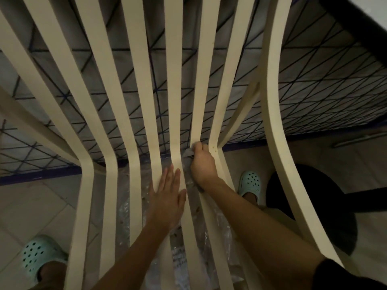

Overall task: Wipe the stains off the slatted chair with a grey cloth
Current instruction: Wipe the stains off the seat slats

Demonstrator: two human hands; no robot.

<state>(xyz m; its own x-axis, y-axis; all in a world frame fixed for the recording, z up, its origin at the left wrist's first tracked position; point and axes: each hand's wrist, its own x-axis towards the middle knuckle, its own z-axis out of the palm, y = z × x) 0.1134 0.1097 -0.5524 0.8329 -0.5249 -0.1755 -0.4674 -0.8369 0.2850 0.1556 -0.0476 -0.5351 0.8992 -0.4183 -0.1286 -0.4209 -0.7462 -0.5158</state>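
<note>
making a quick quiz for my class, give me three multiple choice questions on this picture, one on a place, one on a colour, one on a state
1. Where is the grey cloth?
A on the floor
B gripped in the right hand against the chair
C draped over a shoe

2. What colour are the clogs?
A red
B black
C mint green

3. How does the left hand lie?
A flat on a slat, fingers straight
B clenched in a fist
C off the chair

Answers: B, the right hand curls round it; C, both clogs are pale green; A, the palm rests flat.
</note>
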